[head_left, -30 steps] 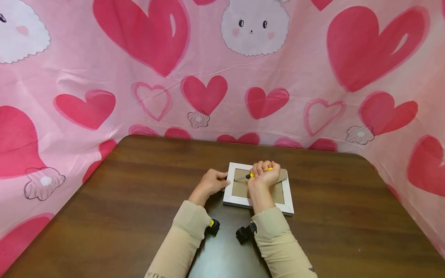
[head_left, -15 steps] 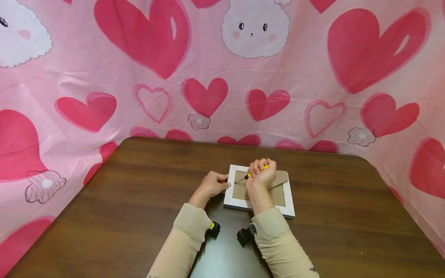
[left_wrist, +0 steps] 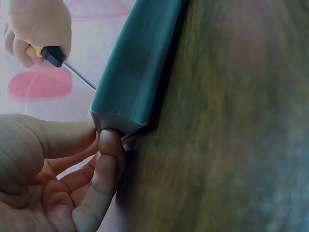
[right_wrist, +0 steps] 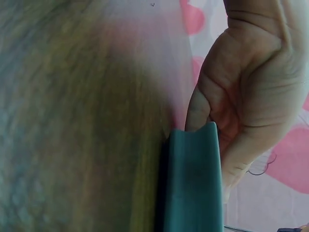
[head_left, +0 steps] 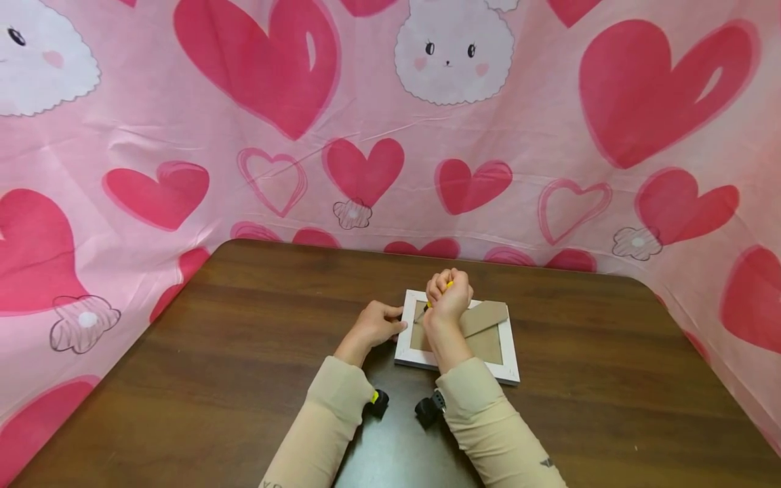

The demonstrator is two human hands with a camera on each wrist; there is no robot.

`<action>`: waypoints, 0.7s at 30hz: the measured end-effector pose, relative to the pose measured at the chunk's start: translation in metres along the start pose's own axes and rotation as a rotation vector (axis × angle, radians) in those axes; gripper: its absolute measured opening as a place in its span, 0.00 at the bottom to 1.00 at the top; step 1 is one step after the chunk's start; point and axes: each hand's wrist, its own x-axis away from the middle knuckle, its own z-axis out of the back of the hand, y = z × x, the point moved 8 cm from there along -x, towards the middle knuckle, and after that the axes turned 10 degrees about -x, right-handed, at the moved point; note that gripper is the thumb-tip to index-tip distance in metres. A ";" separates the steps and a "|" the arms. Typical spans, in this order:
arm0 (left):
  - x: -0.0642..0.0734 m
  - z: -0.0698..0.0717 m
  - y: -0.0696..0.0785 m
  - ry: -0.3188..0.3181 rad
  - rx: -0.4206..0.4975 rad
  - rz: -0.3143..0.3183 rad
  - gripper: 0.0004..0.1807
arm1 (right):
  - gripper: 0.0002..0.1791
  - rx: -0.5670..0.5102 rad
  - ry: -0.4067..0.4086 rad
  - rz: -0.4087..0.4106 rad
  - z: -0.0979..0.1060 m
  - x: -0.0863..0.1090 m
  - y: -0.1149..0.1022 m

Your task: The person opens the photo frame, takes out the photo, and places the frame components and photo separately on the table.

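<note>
A picture frame (head_left: 408,342) lies back side up on the table, its white border round a brown backing board (head_left: 490,351). A brown easel stand (head_left: 488,316) slants across the board. My left hand (head_left: 370,324) pinches the frame's left edge between thumb and fingers. In the left wrist view, the frame's teal side (left_wrist: 133,63) shows above the fingertips. My right hand (head_left: 448,301) grips a screwdriver (left_wrist: 54,55) with a yellow and black handle in its fist. The shaft slants down to the board's left edge; its tip is hidden behind the frame in the left wrist view.
The brown wooden table (head_left: 213,379) extends all round the frame. A pink cloth (head_left: 274,102) with hearts hangs behind the table and along its sides. Black wrist cameras (head_left: 429,410) sit under both cuffs.
My right hand has shifted left and slightly up, tipping the screwdriver more upright, with its tip still near the left border. More of the easel stand shows. My left hand keeps its grip.
</note>
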 end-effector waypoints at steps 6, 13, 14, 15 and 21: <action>-0.001 0.000 0.000 -0.005 0.000 0.009 0.22 | 0.27 0.060 -0.053 0.002 -0.008 0.000 0.004; 0.000 0.002 0.001 -0.008 -0.002 0.000 0.21 | 0.26 0.122 -0.092 -0.012 -0.018 0.003 0.009; 0.000 0.002 0.001 -0.007 -0.001 0.000 0.21 | 0.25 0.133 -0.103 -0.017 -0.020 0.003 0.010; 0.000 0.003 0.001 -0.007 0.001 0.000 0.21 | 0.25 0.142 -0.113 -0.020 -0.021 0.003 0.011; -0.001 0.001 0.000 -0.009 0.017 -0.001 0.21 | 0.25 0.192 -0.150 -0.039 -0.025 0.002 0.016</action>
